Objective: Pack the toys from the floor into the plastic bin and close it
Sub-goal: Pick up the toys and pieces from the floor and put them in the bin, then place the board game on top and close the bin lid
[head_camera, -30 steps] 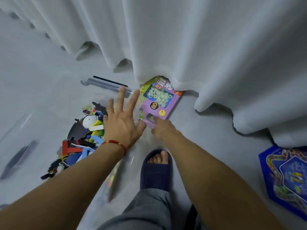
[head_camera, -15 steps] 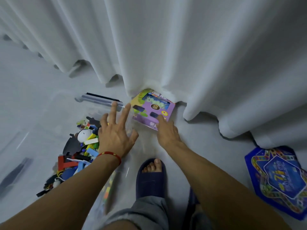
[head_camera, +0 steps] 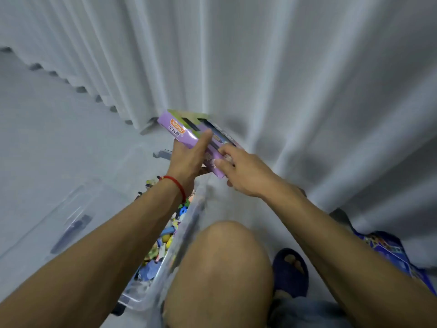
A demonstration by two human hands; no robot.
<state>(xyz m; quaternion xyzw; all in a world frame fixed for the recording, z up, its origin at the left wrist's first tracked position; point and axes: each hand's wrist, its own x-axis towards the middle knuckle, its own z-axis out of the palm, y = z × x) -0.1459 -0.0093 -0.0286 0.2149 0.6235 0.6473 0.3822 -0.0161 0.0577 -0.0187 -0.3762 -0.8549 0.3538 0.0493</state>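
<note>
Am holding purple toy box [head_camera: 189, 136] above clear plastic bin [head_camera: 189, 223], left hand [head_camera: 186, 159] and right hand [head_camera: 243, 171] fingers both gripping it; judging light, stiff cardboard, gripping long edges

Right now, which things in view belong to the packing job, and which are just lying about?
Job:
purple toy box, held by left hand and right hand
plastic bin of small toys
blue game board on the floor

Lying about:
curtain
slipper
</note>
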